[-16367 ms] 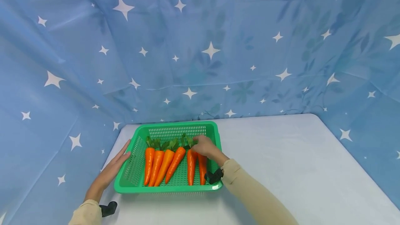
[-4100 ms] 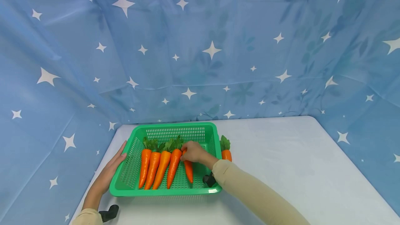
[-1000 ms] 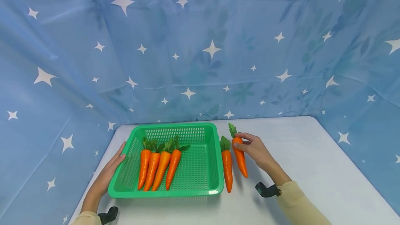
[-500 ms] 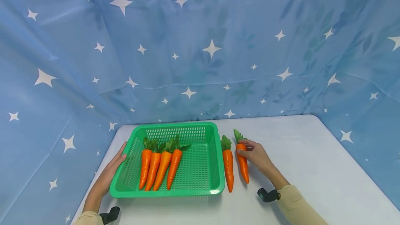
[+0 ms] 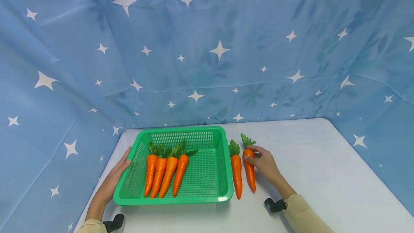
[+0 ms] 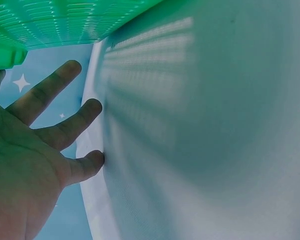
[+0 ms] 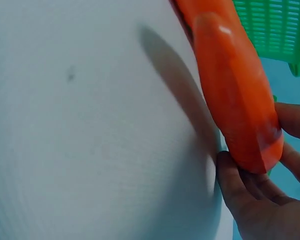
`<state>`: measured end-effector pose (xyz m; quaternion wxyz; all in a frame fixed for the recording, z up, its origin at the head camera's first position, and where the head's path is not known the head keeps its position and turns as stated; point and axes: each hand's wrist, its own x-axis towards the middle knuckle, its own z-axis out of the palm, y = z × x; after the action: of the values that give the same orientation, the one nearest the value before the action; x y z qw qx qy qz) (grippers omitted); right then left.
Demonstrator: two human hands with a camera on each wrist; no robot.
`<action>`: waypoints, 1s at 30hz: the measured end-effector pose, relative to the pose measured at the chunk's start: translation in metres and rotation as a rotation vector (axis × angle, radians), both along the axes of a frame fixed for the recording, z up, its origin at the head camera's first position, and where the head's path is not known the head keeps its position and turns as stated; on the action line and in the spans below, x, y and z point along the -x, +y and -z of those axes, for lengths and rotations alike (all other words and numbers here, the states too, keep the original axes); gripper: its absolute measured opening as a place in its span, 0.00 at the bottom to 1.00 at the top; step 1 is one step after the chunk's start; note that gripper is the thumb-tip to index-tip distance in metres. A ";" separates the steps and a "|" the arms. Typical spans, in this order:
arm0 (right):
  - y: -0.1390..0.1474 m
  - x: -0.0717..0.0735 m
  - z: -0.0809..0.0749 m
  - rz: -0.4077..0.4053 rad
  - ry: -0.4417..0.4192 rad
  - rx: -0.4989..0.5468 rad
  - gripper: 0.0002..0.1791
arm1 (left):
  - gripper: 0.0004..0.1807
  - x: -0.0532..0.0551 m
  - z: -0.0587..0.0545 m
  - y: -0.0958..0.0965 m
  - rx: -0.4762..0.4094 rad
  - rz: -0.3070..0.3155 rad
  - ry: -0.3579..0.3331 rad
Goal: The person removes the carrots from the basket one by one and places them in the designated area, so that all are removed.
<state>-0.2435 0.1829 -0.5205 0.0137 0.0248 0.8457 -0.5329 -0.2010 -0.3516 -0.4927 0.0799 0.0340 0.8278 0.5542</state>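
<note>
My right hand (image 5: 264, 162) pinches an orange carrot (image 5: 249, 170) near its leafy top, close over the white table to the right of the basket. In the right wrist view the held carrot (image 7: 237, 95) lies between thumb and fingers. Just left of it, a second carrot (image 5: 237, 175) rests on the table along the basket's side. The green plastic basket (image 5: 174, 200) holds several carrots with green leaves, lying side by side in its left half. My left hand (image 5: 111, 181) rests against the basket's left rim, its fingers straight and spread in the left wrist view (image 6: 55, 125).
The white table (image 5: 307, 161) stretches away to the right of the right hand. Behind it and at both sides hangs a blue cloth (image 5: 207, 64) with white stars. A black wrist camera (image 5: 114, 222) sits on the left wrist, and another (image 5: 275, 205) on the right.
Two carrots have gone from the basket to its right side. In the last second, the right hand has lowered the second one beside the first. The left hand stays at the rim.
</note>
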 end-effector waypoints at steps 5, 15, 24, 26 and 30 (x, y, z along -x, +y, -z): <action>-0.004 -0.001 0.003 0.008 0.038 -0.052 0.25 | 0.35 0.000 -0.001 0.000 -0.020 -0.002 0.000; -0.007 0.001 0.008 -0.004 0.068 -0.108 0.26 | 0.36 0.001 0.000 0.001 -0.041 -0.009 -0.002; -0.005 -0.001 0.010 -0.027 0.074 -0.084 0.27 | 0.35 0.002 0.003 0.000 -0.059 -0.008 0.002; -0.005 -0.001 0.011 -0.037 0.078 -0.064 0.27 | 0.35 0.002 0.004 0.000 -0.063 -0.011 0.002; -0.003 0.000 0.012 -0.042 0.082 -0.049 0.28 | 0.35 0.001 0.004 0.000 -0.067 -0.011 0.000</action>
<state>-0.2430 0.1800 -0.5328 -0.0105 -0.0147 0.8588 -0.5120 -0.2025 -0.3520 -0.4968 0.0754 0.0322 0.8090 0.5821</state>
